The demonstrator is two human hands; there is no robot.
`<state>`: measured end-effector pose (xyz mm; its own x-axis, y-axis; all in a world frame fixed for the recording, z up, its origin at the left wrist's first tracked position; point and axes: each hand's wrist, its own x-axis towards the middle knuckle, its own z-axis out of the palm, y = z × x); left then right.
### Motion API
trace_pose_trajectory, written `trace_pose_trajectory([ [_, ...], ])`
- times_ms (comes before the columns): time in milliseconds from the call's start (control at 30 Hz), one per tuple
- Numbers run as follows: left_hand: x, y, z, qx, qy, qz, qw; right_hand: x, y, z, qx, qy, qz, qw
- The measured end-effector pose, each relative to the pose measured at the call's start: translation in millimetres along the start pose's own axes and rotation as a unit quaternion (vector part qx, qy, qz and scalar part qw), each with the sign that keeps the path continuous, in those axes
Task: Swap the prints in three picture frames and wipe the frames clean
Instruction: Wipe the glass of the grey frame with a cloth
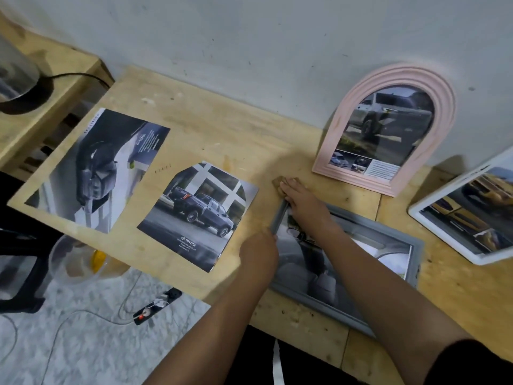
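A grey rectangular frame (pixel 388 226) lies flat on the wooden table (pixel 222 129) with a car-interior print in it. My left hand (pixel 258 252) grips the frame's left edge. My right hand (pixel 301 200) presses a small tan cloth (pixel 279 181) at the frame's far left corner. A pink arched frame (pixel 347 140) stands against the wall with a truck print inside. A white frame (pixel 416 211) with a yellow-car print leans at the right. Two loose prints lie on the table: a blue pickup print (pixel 200 215) and a larger dark car-detail print (pixel 97 168).
A lower wooden bench (pixel 63 79) at the left carries a dark appliance (pixel 16 73) with a black cord. Below the table's front edge are a clear plastic container (pixel 75 262), a power strip (pixel 155 305) with cables on the marble floor, and a black chair (pixel 16 273).
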<state>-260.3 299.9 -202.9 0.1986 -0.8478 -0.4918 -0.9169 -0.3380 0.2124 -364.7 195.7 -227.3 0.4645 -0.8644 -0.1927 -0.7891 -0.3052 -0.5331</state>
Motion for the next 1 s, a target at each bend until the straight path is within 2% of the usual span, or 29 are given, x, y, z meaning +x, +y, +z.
trace_pose_trajectory([
  [200, 1.2, -0.6, -1.9, 0.012, -0.025, -0.002, 1.000, -16.0, 8.3, -3.7, -0.017, 0.047, 0.061, 0.997],
  [400, 1.0, -3.7, -6.1, -0.045, -0.030, 0.007, 0.999, -50.1, 36.1, -14.0, -0.009, 0.138, 0.084, 0.987],
  [533, 0.3, -5.5, -5.9, -0.068, -0.029, 0.011, 0.997, -77.3, 62.2, -26.9, -0.045, 0.132, 0.133, 0.981],
  [733, 2.3, -5.7, -6.2, -0.070, -0.035, 0.004, 0.997, -119.4, 84.8, -48.9, -0.016, 0.180, 0.277, 0.944],
  [833, 4.9, -6.4, -5.7, -0.069, -0.037, -0.002, 0.997, -139.6, 101.3, -61.9, -0.055, 0.173, 0.318, 0.930],
  [1000, 6.4, -7.7, -5.4, -0.050, -0.038, 0.015, 0.998, -152.0, 112.0, -70.7, -0.013, 0.183, 0.394, 0.901],
])
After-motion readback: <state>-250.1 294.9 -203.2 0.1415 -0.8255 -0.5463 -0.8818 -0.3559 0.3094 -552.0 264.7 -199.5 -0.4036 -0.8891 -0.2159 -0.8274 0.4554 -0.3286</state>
